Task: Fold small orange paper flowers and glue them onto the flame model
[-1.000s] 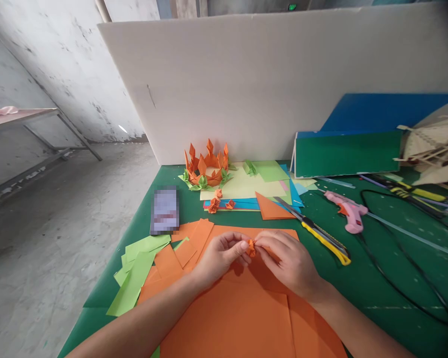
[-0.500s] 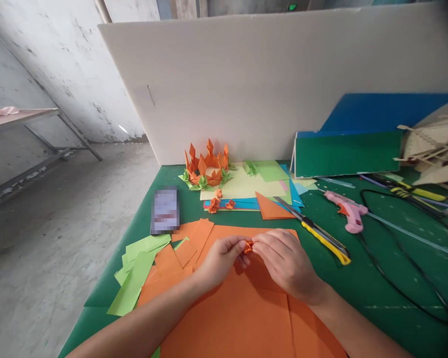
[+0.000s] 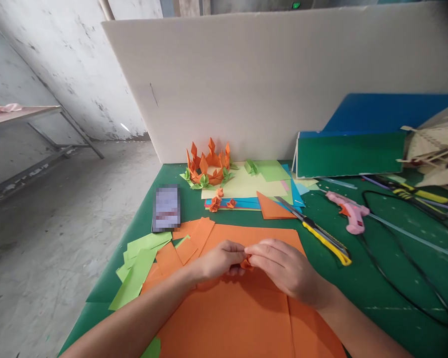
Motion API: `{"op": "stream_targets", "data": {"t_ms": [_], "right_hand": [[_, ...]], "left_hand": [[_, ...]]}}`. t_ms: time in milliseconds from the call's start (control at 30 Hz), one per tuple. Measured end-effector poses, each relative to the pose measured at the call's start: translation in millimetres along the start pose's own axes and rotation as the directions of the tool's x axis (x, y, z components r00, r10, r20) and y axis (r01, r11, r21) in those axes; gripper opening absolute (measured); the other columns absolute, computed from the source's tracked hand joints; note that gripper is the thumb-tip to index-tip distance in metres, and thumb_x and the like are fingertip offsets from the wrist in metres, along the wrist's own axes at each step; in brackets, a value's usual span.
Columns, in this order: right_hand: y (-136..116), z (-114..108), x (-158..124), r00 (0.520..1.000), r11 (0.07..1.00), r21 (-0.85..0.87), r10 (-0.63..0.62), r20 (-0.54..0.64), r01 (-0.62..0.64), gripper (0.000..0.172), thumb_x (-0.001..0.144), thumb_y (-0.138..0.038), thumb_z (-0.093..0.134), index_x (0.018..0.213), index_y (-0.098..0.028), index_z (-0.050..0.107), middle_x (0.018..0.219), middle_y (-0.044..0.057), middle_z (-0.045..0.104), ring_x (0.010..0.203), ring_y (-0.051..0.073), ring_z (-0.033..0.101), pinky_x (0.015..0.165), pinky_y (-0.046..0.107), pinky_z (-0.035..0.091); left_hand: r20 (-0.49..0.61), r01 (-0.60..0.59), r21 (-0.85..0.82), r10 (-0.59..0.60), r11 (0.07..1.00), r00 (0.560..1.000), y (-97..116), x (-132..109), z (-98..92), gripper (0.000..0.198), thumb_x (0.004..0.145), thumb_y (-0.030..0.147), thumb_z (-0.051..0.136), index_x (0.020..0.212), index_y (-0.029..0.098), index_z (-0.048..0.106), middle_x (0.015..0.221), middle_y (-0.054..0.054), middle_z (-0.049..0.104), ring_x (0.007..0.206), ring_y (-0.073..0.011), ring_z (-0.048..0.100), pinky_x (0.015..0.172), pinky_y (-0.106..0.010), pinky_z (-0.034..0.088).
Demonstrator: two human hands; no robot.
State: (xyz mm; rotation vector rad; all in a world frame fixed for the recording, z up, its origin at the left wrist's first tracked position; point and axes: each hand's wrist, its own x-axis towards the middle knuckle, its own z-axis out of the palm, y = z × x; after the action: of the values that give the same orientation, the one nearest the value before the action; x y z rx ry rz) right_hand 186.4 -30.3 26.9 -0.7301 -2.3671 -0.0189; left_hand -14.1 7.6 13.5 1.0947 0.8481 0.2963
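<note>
Between my two hands is a small folded orange paper flower (image 3: 247, 263), partly covered by fingers. My left hand (image 3: 224, 259) is closed on its left side, thumb against the paper. From the right, my right hand (image 3: 283, 266) pinches the same flower with its fingertips. Both hands hover over large orange paper sheets (image 3: 231, 318). Several similar small orange paper flowers (image 3: 215, 203) lie farther back. Behind them stands an orange folded-paper crown (image 3: 209, 166) with green paper leaves around its base.
Green and orange strips (image 3: 134, 278) lie at left beside a phone (image 3: 166, 209). On the right are a yellow utility knife (image 3: 326, 241), a pink glue gun (image 3: 353, 211) with a cord, and pliers (image 3: 414, 194). A white board (image 3: 265, 84) stands behind.
Both hands have come slightly lower with the paper flower, and it has been turned. The right fingers now reach over its top. The view has shifted slightly.
</note>
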Motion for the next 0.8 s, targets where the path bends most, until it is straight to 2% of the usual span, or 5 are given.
{"op": "stream_targets", "data": {"t_ms": [167,333,433,567,800], "right_hand": [[-1.8,5.6,3.2,0.983,0.985,0.092,0.157,-0.096,-0.148,0.021,0.093,-0.009,0.044,0.092,-0.02,0.061,0.089,0.006,0.07,0.082,0.016,0.064,0.074,0.031,0.054],[-0.7,10.7,4.7,0.852,0.884,0.198,0.463,-0.242,-0.424,0.014,0.091,-0.016,0.052,0.084,-0.022,0.062,0.083,0.005,0.07,0.08,0.019,0.067,0.072,0.032,0.054],[-1.3,12.7,5.0,0.744,0.764,0.366,0.628,-0.229,-0.531,0.014,0.09,-0.023,0.057,0.078,-0.022,0.063,0.081,0.005,0.071,0.078,0.019,0.068,0.068,0.029,0.056],[-1.7,14.4,5.6,0.648,0.6,0.545,0.75,-0.13,-0.585,0.019,0.087,-0.03,0.062,0.072,-0.019,0.064,0.076,0.005,0.07,0.072,0.018,0.067,0.062,0.025,0.057],[0.6,17.3,2.8,0.657,0.56,0.575,0.752,-0.051,-0.597,0.018,0.088,-0.03,0.062,0.075,-0.02,0.068,0.082,0.006,0.072,0.078,0.019,0.069,0.067,0.025,0.058]], "left_hand": [[-0.086,0.005,-0.119,-0.015,0.993,0.996,6.1,2.7,1.3,0.035,0.077,0.05,0.064,0.078,0.015,0.062,0.056,0.0,0.056,0.044,-0.0079,0.042,0.045,-0.022,0.026],[-0.245,-0.234,-0.126,0.199,0.964,0.949,10.0,2.4,11.6,0.039,0.082,0.056,0.061,0.085,0.017,0.055,0.067,0.0,0.058,0.053,-0.007,0.046,0.052,-0.02,0.034],[-0.353,-0.436,0.101,0.442,0.894,0.825,3.9,2.0,13.7,0.031,0.08,0.044,0.069,0.094,0.02,0.058,0.084,-0.001,0.059,0.069,-0.0098,0.053,0.065,-0.023,0.045],[-0.295,-0.571,0.409,0.696,0.711,0.655,-3.3,2.0,13.7,0.029,0.075,0.026,0.076,0.102,0.023,0.065,0.11,-0.008,0.059,0.099,-0.0197,0.059,0.084,-0.033,0.052],[-0.333,-0.573,0.376,0.683,0.728,0.65,-5.5,4.2,13.7,0.017,0.083,0.022,0.067,0.1,0.021,0.07,0.109,-0.009,0.063,0.101,-0.0201,0.063,0.089,-0.036,0.057]]}}
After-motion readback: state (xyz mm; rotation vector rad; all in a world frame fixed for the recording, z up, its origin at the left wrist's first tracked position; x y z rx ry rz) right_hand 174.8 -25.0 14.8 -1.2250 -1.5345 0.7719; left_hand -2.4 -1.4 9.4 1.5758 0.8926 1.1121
